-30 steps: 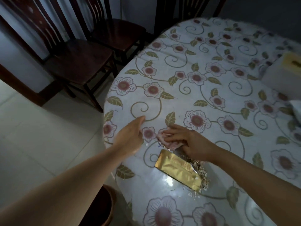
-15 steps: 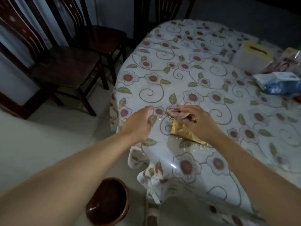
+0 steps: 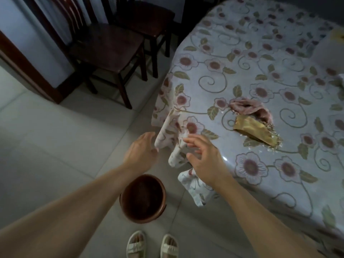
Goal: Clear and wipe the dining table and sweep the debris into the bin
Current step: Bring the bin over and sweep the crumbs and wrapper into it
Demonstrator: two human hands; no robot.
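A dining table under a flowered tablecloth (image 3: 260, 75) fills the right side. On it lie a crumpled pink cloth (image 3: 247, 108) and, touching it, a gold foil packet (image 3: 255, 130) with pale crumbs (image 3: 273, 146) scattered along its near edge. A round brown bin (image 3: 143, 199) stands on the floor below the table's corner. My left hand (image 3: 140, 151) and my right hand (image 3: 204, 157) are both off the table, fingers spread, on either side of the hanging fold of tablecloth (image 3: 173, 131). Neither hand holds anything.
Two dark wooden chairs (image 3: 104, 47) stand at the back left on the pale tiled floor. A pale box (image 3: 335, 43) sits at the table's far right edge. My sandalled feet (image 3: 151, 246) are just behind the bin.
My right hand has let go of the pink cloth, which now lies on the table. Both hands have drawn back from the tabletop to the hanging cloth at the corner. The view has tilted down.
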